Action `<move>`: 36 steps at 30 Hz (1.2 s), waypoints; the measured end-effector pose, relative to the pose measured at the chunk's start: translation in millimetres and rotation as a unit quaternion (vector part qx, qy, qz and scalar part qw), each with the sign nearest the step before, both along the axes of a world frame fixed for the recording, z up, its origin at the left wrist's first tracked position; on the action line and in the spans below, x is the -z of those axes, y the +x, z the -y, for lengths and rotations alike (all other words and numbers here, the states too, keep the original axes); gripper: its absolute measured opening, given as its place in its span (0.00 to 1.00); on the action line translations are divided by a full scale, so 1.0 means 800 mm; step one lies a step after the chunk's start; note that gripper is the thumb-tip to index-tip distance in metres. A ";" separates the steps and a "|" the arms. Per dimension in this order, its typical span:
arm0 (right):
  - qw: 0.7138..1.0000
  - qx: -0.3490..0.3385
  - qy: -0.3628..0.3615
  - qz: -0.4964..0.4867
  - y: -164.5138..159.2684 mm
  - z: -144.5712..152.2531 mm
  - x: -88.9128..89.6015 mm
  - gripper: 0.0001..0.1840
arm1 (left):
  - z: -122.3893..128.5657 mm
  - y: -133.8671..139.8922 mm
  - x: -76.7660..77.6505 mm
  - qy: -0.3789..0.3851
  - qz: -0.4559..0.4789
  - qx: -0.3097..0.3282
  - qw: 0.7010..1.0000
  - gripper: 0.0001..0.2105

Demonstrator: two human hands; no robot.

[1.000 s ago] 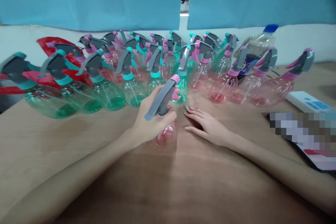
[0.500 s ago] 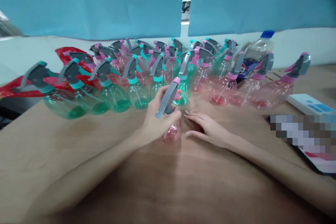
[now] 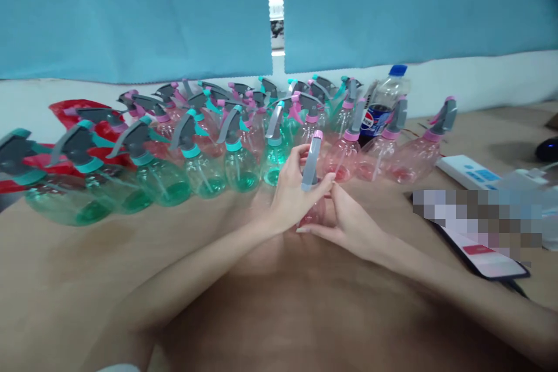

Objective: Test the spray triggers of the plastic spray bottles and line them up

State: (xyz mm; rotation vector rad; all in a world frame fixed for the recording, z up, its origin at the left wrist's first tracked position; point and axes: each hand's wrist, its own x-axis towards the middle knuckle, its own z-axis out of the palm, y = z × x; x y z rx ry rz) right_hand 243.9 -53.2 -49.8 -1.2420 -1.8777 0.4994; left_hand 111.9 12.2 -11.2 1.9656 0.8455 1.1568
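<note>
A pink spray bottle (image 3: 311, 164) with a grey and pink trigger head stands upright in front of me, between my hands. My left hand (image 3: 293, 195) is closed round the neck below its head, thumb on the near side. Lower down, my right hand (image 3: 355, 224) curves round the clear pink body, its thumb at the near side and its fingers partly hidden behind. Just beyond my left hand is a green spray bottle (image 3: 274, 151) with a turquoise collar. To the right, another pink spray bottle (image 3: 342, 157) stands behind my hands.
Several green spray bottles (image 3: 163, 180) form a front row at left, with more pink and green ones behind. Red plastic (image 3: 82, 113) lies at far left. A cola bottle (image 3: 379, 107), a white power strip (image 3: 468, 173) and a phone (image 3: 501, 267) are on the right.
My right hand has moved in from beside the pink spray bottle to its body. My left hand still holds the bottle's neck. The view has swung rightward.
</note>
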 end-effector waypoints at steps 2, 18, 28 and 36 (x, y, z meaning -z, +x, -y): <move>1.000 0.028 0.008 0.006 0.009 -0.004 -0.004 0.34 | -0.009 0.017 -0.001 -0.002 -0.001 0.004 1.000 0.22; 0.965 0.175 0.037 0.195 0.041 -0.080 -0.031 0.23 | 0.010 -0.045 0.055 0.029 -0.104 0.005 0.994 0.28; 0.939 0.232 -0.033 0.250 0.023 -0.106 -0.041 0.26 | 0.016 -0.058 0.056 -0.051 -0.115 0.019 0.992 0.17; 0.938 0.245 -0.046 0.242 0.014 -0.117 -0.044 0.25 | 0.015 -0.055 0.055 -0.060 -0.139 0.042 0.988 0.14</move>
